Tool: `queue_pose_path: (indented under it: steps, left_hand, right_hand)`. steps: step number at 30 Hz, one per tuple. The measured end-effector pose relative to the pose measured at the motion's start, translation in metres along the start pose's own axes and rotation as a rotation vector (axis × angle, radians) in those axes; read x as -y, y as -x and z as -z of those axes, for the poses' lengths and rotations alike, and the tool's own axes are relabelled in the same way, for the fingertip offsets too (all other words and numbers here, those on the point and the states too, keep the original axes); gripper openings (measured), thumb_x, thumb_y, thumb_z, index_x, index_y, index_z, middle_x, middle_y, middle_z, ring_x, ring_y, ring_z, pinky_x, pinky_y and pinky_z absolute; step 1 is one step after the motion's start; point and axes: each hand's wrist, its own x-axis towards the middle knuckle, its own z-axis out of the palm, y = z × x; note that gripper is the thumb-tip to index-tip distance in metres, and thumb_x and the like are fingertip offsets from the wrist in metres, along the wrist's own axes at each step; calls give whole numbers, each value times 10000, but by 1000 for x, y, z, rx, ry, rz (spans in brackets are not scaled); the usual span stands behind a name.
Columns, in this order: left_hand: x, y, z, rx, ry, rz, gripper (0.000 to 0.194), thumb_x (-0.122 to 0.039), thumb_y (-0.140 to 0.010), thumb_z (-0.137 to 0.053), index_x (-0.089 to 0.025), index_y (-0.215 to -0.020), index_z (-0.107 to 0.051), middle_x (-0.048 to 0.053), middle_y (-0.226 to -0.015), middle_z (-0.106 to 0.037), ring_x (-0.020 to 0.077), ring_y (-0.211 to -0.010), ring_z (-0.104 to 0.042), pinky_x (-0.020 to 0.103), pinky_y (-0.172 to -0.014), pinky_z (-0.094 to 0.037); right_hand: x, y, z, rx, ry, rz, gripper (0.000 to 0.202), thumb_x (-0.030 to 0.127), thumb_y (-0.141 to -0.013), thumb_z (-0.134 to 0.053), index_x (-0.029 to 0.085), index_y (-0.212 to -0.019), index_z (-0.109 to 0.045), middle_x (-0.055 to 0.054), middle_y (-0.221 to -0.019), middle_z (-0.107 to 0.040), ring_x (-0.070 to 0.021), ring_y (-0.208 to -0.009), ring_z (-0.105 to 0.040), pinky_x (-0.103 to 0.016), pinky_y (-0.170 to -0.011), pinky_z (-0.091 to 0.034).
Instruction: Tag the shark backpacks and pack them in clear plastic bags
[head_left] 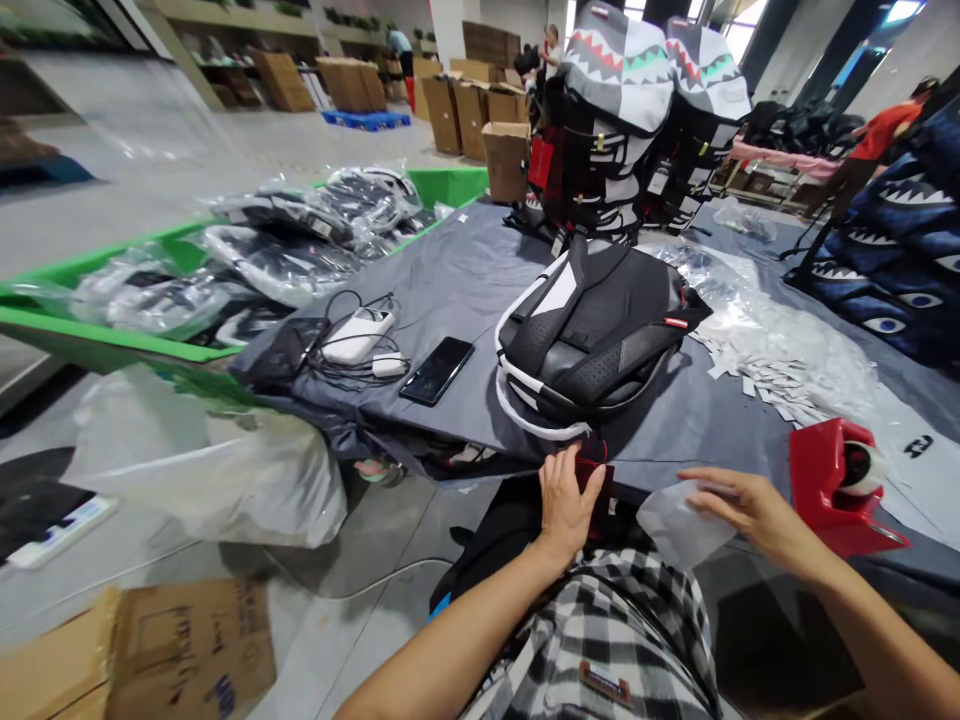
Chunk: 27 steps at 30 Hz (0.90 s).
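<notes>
A black backpack (600,340) with white trim lies on the grey-covered table in front of me. At its near edge my left hand (564,505) has thumb and fingers on a dark red hang tag (602,495), which hangs from a red string; part of the tag is hidden by the hand. My right hand (739,505) pinches a small clear plastic bag (679,525) just over the table's front edge. Beside that hand, to the right, stands a red tape dispenser (821,480).
A phone (439,370) and a white charger with cables (358,335) lie left. White tags (795,350) are heaped right. Stacked backpacks (615,130) stand behind. A green-rimmed bin (176,345) holds bagged items. A cardboard box (191,650) sits on the floor.
</notes>
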Motion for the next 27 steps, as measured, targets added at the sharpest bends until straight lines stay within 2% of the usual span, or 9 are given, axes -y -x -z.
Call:
queue_pose_path:
  steps: [3, 5, 8, 10, 12, 15, 18, 22, 27]
  left_hand:
    - [-4, -16, -18, 69, -99, 93, 280, -407, -903, -620, -171, -1042, -676, 125, -967, -721, 308, -1023, -643, 464, -959, -439]
    - [-8, -21, -23, 84, -73, 149, 200, -343, -921, -567, -182, -877, -677, 78, -791, -703, 252, -838, -666, 393, -874, -456]
    - [-9, -17, -14, 94, 36, 184, 174, -276, -901, -530, -199, -857, -680, 3, -658, -645, 161, -628, -602, 287, -708, -434]
    - [-9, -11, -3, 87, 195, 240, 173, -335, -865, -579, -201, -863, -688, -28, -616, -602, 128, -572, -548, 252, -641, -404]
    - [-10, -6, 5, 76, 383, 326, 276, -464, -809, -654, -190, -805, -676, -43, -586, -556, 109, -543, -495, 238, -601, -388]
    - [-17, 1, 10, 74, 586, 448, 471, -626, -680, -746, -172, -753, -645, -53, -572, -518, 98, -534, -463, 231, -573, -390]
    - [-24, 11, 8, 69, 718, 509, 553, -644, -618, -797, -162, -853, -660, -13, -672, -616, 125, -616, -559, 245, -633, -447]
    - [-23, 29, 4, 181, 654, 403, 396, -547, -735, -742, -171, -846, -689, 26, -752, -682, 163, -681, -610, 269, -674, -468]
    - [-12, 33, -2, 242, 343, 194, 146, -322, -856, -606, -215, -859, -706, 16, -725, -683, 176, -644, -602, 283, -666, -456]
  right_hand:
    - [2, -3, -10, 80, 7, 4, 479, 635, -806, -623, 169, -806, -734, -51, -731, -710, -184, -672, -637, -259, -639, -501]
    - [4, -5, -9, 31, -2, -3, 503, 648, -808, -603, 164, -691, -672, -27, -639, -635, -155, -617, -570, -237, -582, -444]
    - [5, -6, 4, -124, -26, -37, 516, 664, -808, -593, 161, -707, -649, -2, -601, -568, -127, -557, -487, -224, -525, -371]
    - [8, -11, 10, -173, 25, -13, 480, 625, -826, -590, 161, -719, -649, -8, -615, -576, -133, -567, -494, -226, -535, -369]
    - [13, -22, 8, -102, 159, 40, 374, 506, -853, -595, 162, -725, -664, -23, -642, -613, -146, -604, -535, -230, -576, -386]
    - [23, -52, -18, 124, 374, 78, 161, 269, -811, -634, 170, -692, -680, -30, -630, -642, -147, -611, -561, -233, -596, -370]
    - [29, -86, -53, 215, 289, 83, 126, 121, -687, -657, 176, -576, -636, -8, -546, -605, -137, -556, -531, -233, -559, -342]
    - [29, -115, -79, 160, 115, 140, 115, 152, -717, -569, 179, -651, -660, 3, -600, -630, -154, -627, -555, -235, -595, -407]
    - [26, -111, -78, 71, -219, 140, 331, 426, -837, -512, 159, -666, -606, 8, -594, -578, -136, -590, -512, -246, -575, -432]
